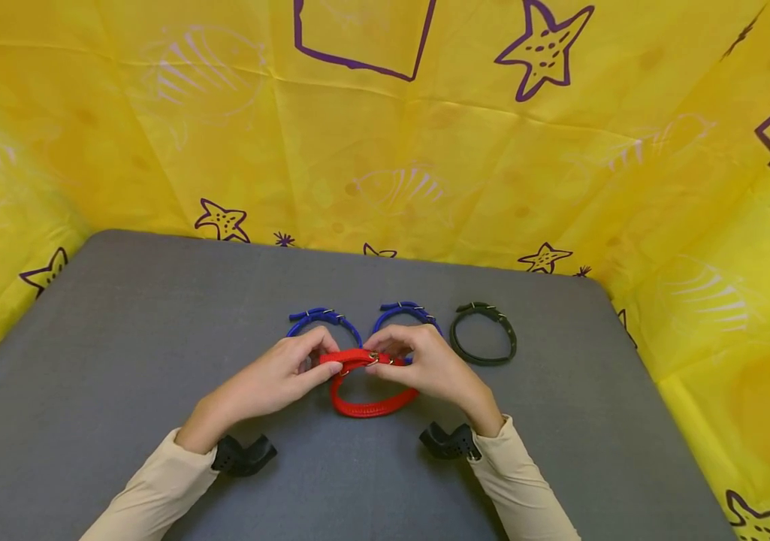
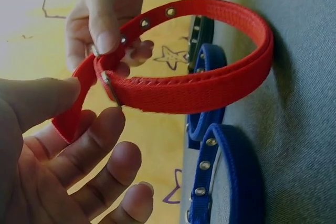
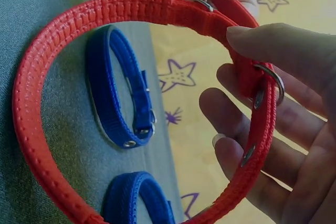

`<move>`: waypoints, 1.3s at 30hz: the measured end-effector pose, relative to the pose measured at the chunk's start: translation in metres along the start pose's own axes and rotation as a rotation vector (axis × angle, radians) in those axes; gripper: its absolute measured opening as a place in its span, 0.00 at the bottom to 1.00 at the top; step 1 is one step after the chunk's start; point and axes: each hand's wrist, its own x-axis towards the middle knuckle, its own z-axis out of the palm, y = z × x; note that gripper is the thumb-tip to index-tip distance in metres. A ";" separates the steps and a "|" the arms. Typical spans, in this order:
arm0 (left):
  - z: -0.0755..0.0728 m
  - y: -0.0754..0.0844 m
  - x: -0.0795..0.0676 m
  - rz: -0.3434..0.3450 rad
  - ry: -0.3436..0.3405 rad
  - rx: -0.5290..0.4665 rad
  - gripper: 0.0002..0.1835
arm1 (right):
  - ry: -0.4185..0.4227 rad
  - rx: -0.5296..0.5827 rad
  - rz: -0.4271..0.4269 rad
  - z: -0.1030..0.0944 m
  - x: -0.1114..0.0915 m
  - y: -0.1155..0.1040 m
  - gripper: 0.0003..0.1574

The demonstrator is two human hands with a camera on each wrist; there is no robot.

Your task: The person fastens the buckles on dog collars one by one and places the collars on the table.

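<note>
A red dog collar [image 1: 366, 410], formed into a loop, is held between both hands above the table. My left hand [image 1: 282, 373] pinches the strap's loose tip [image 2: 79, 103] between thumb and fingers; its other fingers are spread. My right hand [image 1: 437, 367] pinches the band beside the metal buckle, its thumb [image 3: 252, 38] lying on the red strap. Metal eyelets [image 2: 170, 12] run along part of the band, and a metal ring [image 3: 278, 83] hangs by the right fingers. The fingers partly cover the buckle, so how far the strap is threaded is unclear.
Behind the hands, two blue collars [image 1: 322, 314] [image 1: 406, 308] lie buckled on the grey table [image 1: 155, 323]. A dark green collar [image 1: 483, 361] lies to their right. Yellow patterned cloth [image 1: 385, 128] stands around the table's back and sides.
</note>
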 end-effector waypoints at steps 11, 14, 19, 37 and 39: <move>0.011 -0.003 0.003 -0.097 0.001 -0.071 0.17 | -0.048 0.001 0.038 -0.008 -0.003 -0.003 0.14; 0.014 -0.003 0.004 -0.096 -0.018 -0.076 0.15 | -0.047 0.010 0.050 -0.009 -0.004 -0.002 0.13; 0.016 -0.002 0.005 -0.065 -0.015 -0.079 0.09 | -0.025 0.015 0.035 -0.008 -0.003 -0.001 0.09; 0.016 0.009 0.002 -0.038 -0.017 -0.071 0.08 | 0.060 0.006 -0.112 0.002 0.000 -0.003 0.08; 0.016 0.010 0.002 -0.041 0.001 -0.081 0.08 | 0.072 0.007 -0.160 0.004 0.001 -0.003 0.10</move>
